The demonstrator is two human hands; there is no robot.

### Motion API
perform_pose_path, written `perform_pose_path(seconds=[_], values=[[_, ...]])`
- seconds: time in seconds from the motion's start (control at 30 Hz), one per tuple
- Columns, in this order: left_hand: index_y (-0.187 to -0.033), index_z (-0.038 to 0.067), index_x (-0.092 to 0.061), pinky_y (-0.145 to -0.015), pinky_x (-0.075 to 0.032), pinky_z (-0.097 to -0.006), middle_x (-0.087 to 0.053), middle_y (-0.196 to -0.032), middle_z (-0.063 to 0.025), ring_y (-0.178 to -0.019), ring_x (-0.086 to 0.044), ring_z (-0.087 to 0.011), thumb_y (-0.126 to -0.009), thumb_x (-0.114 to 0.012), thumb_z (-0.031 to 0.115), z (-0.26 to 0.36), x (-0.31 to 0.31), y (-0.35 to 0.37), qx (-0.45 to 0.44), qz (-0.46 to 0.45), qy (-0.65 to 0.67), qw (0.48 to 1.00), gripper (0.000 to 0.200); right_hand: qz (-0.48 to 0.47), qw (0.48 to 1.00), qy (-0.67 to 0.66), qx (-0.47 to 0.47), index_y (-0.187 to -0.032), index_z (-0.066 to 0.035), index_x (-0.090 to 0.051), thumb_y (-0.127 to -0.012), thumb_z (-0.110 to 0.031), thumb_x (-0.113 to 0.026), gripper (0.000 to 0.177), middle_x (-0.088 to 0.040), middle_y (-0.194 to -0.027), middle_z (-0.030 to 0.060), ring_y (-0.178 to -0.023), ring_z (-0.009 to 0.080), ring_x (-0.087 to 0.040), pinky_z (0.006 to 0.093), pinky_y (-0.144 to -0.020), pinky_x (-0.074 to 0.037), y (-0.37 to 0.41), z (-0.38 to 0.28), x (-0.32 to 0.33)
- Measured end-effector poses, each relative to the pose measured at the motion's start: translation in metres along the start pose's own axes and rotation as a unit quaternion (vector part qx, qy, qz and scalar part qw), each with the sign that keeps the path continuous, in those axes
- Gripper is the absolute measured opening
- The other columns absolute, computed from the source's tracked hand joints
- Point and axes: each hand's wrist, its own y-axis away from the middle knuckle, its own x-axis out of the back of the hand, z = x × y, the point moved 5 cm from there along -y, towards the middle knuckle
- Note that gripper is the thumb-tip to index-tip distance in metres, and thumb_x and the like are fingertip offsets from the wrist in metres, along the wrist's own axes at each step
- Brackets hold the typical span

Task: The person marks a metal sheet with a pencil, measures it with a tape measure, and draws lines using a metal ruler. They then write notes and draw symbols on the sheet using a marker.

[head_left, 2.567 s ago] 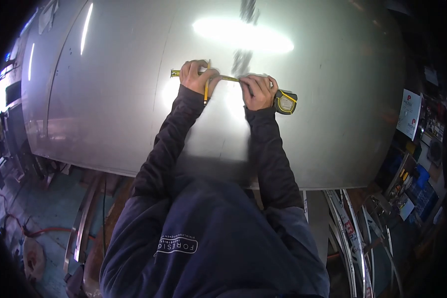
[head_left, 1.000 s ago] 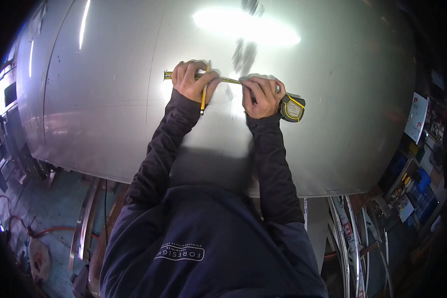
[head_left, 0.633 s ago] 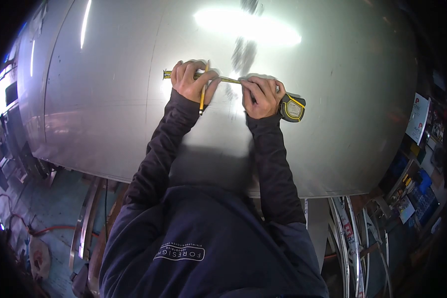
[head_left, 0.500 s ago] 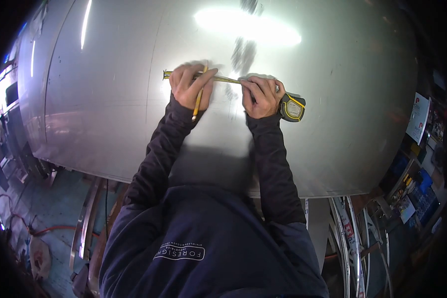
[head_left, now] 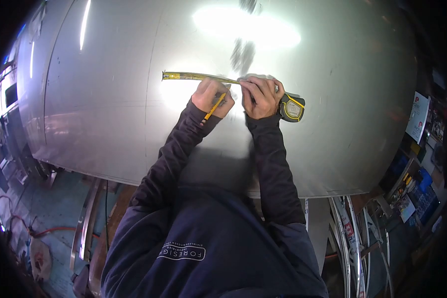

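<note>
A yellow pencil (head_left: 213, 109) is gripped in my left hand (head_left: 211, 94), its writing end pointing up toward the tape. The drawn-out yellow blade (head_left: 184, 76) of a tape measure (head_left: 292, 108) runs left across a large shiny metal sheet (head_left: 109, 129), its hook end free at the left. My right hand (head_left: 261, 97) pinches the blade between thumb and fingers, just right of the left hand. Beside that hand's outer edge rests the black and yellow case. The pencil's tip is hard to make out.
Long metal strips (head_left: 350, 238) stand below the sheet's near edge at the right, with more strips (head_left: 84, 218) at the left. An orange hose (head_left: 54, 229) crosses the floor. Papers (head_left: 418, 116) and blue bins (head_left: 424, 184) sit at the far right.
My left hand has moved right and slightly down along the tape, uncovering the blade's left part. The pencil has tilted over. My right hand and the tape case have stayed almost still.
</note>
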Motion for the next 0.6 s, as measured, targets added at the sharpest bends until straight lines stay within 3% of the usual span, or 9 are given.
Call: perform_pose_path(seconds=[0.6], values=[[-0.081, 0.004, -0.054, -0.062, -0.053, -0.0320, -0.060, -0.079, -0.0108, -0.070, -0.063, -0.0260, -0.069, -0.070, -0.005, 0.0009, -0.0022, 0.0004, -0.002, -0.004, -0.013, 1.000, 0.022, 0.003, 1.000, -0.005, -0.003, -0.090, -0.018, -0.071, -0.075, -0.010, -0.072, 0.017, -0.066, -0.094, -0.0051, -0.091, 0.0155, -0.061, 0.0431, -0.098, -0.034, 0.0021, 0.0008, -0.0007]])
